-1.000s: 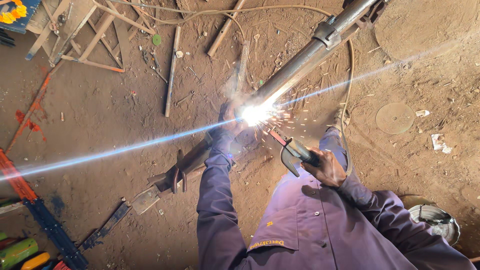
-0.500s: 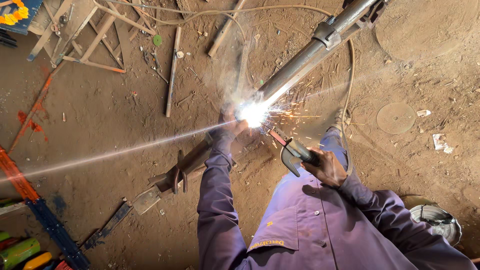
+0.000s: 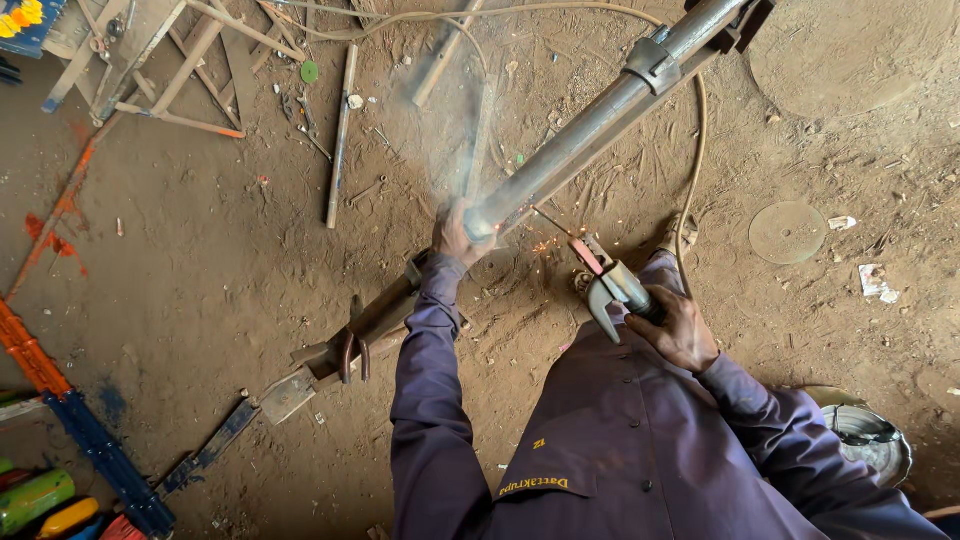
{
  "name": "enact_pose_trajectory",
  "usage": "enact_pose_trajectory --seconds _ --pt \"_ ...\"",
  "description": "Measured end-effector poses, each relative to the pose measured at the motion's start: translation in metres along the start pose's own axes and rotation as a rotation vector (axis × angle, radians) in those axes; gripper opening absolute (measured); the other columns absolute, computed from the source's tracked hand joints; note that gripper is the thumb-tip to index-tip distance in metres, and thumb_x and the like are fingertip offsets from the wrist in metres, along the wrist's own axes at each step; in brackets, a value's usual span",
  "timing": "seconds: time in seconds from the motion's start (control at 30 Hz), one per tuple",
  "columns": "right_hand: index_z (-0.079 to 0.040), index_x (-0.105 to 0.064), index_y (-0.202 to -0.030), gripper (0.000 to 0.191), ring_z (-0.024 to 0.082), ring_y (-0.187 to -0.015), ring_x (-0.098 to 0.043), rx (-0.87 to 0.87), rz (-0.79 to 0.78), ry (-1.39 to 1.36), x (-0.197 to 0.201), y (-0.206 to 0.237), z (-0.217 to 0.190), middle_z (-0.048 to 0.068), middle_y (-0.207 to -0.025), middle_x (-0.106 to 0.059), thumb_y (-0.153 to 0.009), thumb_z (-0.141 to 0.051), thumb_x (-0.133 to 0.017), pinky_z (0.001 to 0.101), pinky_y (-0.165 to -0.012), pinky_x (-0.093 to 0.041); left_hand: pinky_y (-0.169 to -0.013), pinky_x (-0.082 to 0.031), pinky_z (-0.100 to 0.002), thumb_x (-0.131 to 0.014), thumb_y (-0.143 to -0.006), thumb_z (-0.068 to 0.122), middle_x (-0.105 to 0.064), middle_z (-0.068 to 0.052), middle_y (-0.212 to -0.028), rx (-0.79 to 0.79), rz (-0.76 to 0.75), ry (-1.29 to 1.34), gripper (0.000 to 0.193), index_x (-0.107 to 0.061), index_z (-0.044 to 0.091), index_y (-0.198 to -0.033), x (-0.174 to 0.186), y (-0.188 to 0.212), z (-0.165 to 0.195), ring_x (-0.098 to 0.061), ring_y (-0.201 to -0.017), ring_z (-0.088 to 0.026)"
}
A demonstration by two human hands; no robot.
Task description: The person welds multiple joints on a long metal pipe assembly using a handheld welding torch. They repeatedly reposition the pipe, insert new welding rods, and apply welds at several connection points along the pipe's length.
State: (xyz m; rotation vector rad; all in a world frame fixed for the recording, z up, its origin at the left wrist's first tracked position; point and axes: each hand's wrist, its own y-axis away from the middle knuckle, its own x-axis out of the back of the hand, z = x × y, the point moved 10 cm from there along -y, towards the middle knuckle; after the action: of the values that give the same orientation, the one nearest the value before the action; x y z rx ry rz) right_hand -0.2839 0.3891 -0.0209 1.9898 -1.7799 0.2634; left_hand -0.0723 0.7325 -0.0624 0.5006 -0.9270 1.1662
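A long grey metal pipe (image 3: pixel 600 115) runs from the top right down to the middle, over a dirt floor. My left hand (image 3: pixel 455 235) grips the pipe at its lower end, where smoke rises. My right hand (image 3: pixel 680 325) holds a welding electrode holder (image 3: pixel 610 285) with its rod pointing at the pipe; a few orange sparks (image 3: pixel 545 243) lie beside the tip. A cable (image 3: pixel 692 170) curves from the holder up past the pipe. Below the left hand, a dark steel bar with a clamp (image 3: pixel 350 345) continues down to the left.
Loose metal rods and angle pieces (image 3: pixel 340 135) lie at the top left. Blue and orange painted bars (image 3: pixel 90 440) sit at the lower left. A round metal disc (image 3: pixel 787 232) lies on the right, and a metal bowl (image 3: pixel 870 435) sits by my right elbow.
The bright welding arc and its flare have gone out, leaving smoke and a few sparks. The electrode tip has drawn slightly back from the pipe.
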Motion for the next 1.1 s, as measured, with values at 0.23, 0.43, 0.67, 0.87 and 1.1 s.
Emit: enact_pose_trajectory --seconds 0.23,0.43,0.67,0.87,1.1 --pt "0.0 -0.068 -0.119 0.051 0.031 -0.086 -0.072 -0.025 -0.034 -0.004 -0.004 0.003 0.002 0.019 -0.095 -0.073 -0.081 -0.033 -0.077 0.0413 -0.08 -0.056 -0.076 -0.05 -0.041 -0.074 -0.072 0.027 -0.054 -0.01 -0.092 -0.103 0.075 0.024 0.039 -0.055 0.013 -0.103 0.001 -0.004 0.002 -0.059 -0.084 -0.024" --pt "0.0 -0.067 -0.12 0.052 0.031 -0.086 -0.071 -0.005 -0.025 -0.008 0.0 -0.001 0.002 0.02 -0.096 -0.073 -0.082 -0.034 -0.077 0.0414 -0.079 -0.056 -0.079 -0.05 -0.045 -0.079 -0.07 0.024 -0.058 -0.012 -0.098 -0.155 0.057 -0.025 0.053 -0.055 0.008 -0.115 0.014 -0.002 0.024 -0.06 -0.088 -0.027" --pt "-0.002 -0.067 -0.121 0.049 0.027 -0.08 -0.072 -0.029 -0.033 -0.037 0.005 -0.008 -0.003 0.017 -0.09 -0.073 -0.082 -0.029 -0.077 0.0387 -0.075 -0.056 -0.084 -0.052 -0.046 -0.085 -0.063 0.022 -0.059 -0.011 -0.105 -0.101 0.043 -0.016 0.06 -0.056 0.009 -0.113 0.028 -0.008 0.038 -0.058 -0.098 -0.031" --pt "0.001 -0.067 -0.116 0.037 0.018 -0.062 -0.068 -0.121 -0.125 -0.143 -0.015 -0.013 -0.014 0.011 -0.073 -0.071 -0.088 -0.023 -0.074 0.0333 -0.06 -0.055 -0.098 -0.051 -0.051 -0.085 -0.069 0.019 -0.055 -0.015 -0.133 -0.021 0.033 -0.012 0.063 -0.057 0.005 -0.125 0.051 0.019 0.032 -0.054 -0.118 -0.036" --pt "0.002 -0.064 -0.121 0.044 0.014 -0.059 -0.067 -0.058 -0.176 -0.12 -0.035 -0.015 -0.04 0.008 -0.071 -0.068 -0.088 -0.024 -0.074 0.0311 -0.056 -0.055 -0.118 -0.045 -0.053 -0.079 -0.085 0.015 -0.05 -0.015 -0.151 0.327 0.288 -0.246 0.055 -0.057 0.011 -0.135 0.089 0.123 -0.063 -0.051 -0.138 -0.033"
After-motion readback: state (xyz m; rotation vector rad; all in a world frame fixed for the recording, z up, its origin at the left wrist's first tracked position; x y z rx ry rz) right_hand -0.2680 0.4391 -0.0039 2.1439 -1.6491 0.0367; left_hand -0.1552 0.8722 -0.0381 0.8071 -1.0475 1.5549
